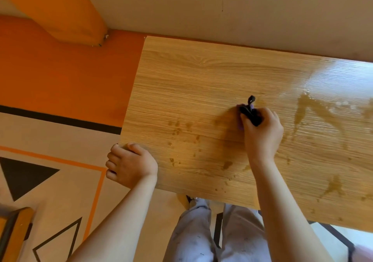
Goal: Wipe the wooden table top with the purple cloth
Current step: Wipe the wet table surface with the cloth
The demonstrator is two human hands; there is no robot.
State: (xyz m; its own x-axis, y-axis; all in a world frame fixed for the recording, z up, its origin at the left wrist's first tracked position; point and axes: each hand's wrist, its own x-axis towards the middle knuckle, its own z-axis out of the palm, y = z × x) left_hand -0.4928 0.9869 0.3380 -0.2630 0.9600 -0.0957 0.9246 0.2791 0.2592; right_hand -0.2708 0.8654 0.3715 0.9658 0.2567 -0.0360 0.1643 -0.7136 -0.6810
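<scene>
The wooden table top (191,76) fills the middle and right of the head view, with brown wet stains (306,108) on its right part and small spots near its front left. My right hand (262,132) presses a bunched dark purple cloth (250,110) onto the table's middle; one end of the cloth sticks up past my fingers. My left hand (131,165) grips the table's near left corner, fingers curled over the edge.
An orange cushion (66,13) lies on an orange mat beyond the table's left side. A patterned rug (50,183) with black triangles covers the floor at left. A wall (242,9) runs along the table's far edge. My legs stand under the front edge.
</scene>
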